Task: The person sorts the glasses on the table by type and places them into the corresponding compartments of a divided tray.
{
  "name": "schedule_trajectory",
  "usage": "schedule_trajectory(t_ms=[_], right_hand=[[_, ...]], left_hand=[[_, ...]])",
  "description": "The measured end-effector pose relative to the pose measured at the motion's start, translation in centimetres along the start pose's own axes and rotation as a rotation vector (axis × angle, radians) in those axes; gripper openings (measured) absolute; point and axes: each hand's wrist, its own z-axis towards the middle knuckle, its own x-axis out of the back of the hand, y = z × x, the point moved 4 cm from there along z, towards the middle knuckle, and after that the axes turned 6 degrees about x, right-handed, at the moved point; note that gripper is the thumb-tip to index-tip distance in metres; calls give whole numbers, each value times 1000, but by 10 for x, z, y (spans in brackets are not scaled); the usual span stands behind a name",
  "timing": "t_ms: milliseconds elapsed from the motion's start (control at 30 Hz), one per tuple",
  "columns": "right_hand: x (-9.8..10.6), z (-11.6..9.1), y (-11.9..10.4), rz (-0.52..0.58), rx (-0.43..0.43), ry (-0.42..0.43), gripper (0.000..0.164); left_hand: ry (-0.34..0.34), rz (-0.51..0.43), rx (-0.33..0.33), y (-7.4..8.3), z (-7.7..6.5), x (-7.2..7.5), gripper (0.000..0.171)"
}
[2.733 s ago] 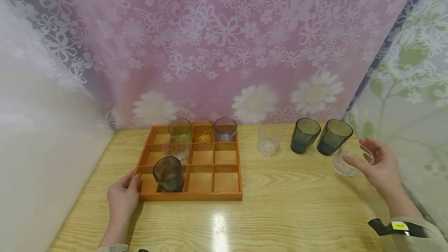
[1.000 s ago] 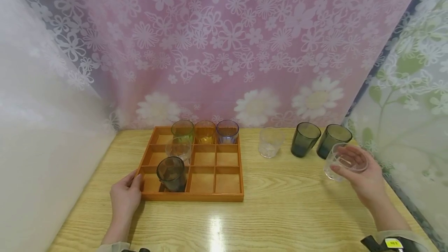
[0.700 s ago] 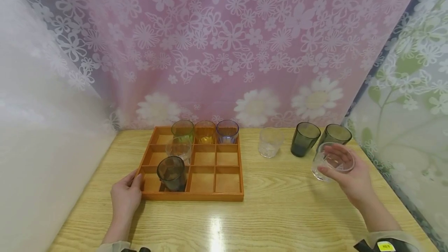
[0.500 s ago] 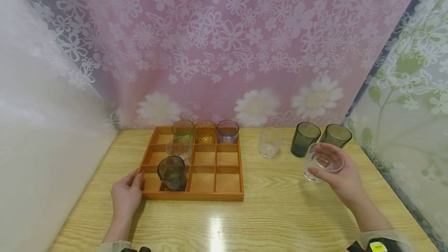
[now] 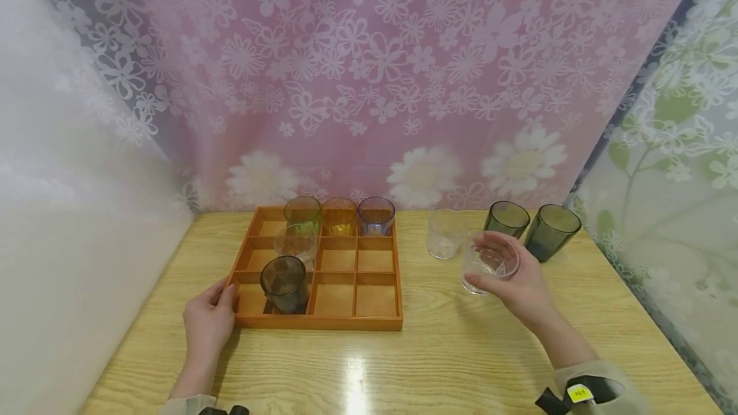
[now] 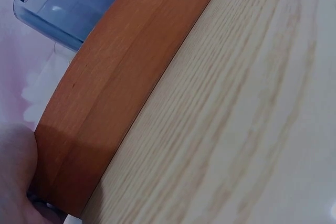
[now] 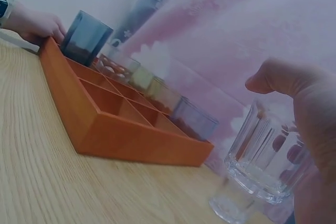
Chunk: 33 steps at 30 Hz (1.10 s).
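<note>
My left hand (image 5: 209, 319) grips the left front corner of an orange-brown wooden compartment tray (image 5: 323, 323). A clear glass (image 5: 475, 264) is in my right hand (image 5: 521, 284), thumb on the near side and fingers round the far side. The right wrist view shows this faceted glass (image 7: 262, 166) held above the table. Inside the tray, a dark grey glass (image 5: 284, 284) stands at the front and a clear glass (image 5: 296, 241) behind it. Along the back row are a green glass (image 5: 302, 213), an amber glass (image 5: 339, 215) and a blue glass (image 5: 376, 215).
Another clear glass (image 5: 442, 239) stands on the wood-grain table (image 5: 438, 351), just beyond the held one. Two dark grey glasses sit further right; my right hand partly hides the nearer dark glass (image 5: 507, 213), while the outer dark glass (image 5: 552, 232) shows beside it. A flowered pink curtain (image 5: 369, 82) hangs behind.
My right hand has taken hold of the clear glass at the far right and carried it left, past the dark glasses. The left hand stays on the tray corner.
</note>
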Motion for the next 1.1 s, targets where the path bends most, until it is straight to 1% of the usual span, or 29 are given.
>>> schedule_trajectory(t_ms=[133, 267, 533, 667, 867, 1000, 1100], right_hand=[[-17, 11, -3, -21, 2, -20, 77], [-36, 23, -3, -20, -2, -36, 78], [-73, 39, 5, 36, -28, -85, 78], [-90, 44, 8, 69, -32, -89, 80], [-112, 51, 12, 100, -41, -64, 80], [-125, 56, 16, 98, -63, -51, 82], [-132, 60, 19, 93, -67, -57, 82]], left_hand=[[4, -2, -3, 3, 0, 1, 31], [7, 3, -5, 4, 1, 1, 31], [4, 4, -3, 3, 1, 0, 30], [8, 9, -11, 1, 1, 0, 31], [11, 8, -15, 0, 2, 0, 31], [15, 11, -20, 1, 1, 0, 31], [13, 10, -21, 2, 1, 0, 31]])
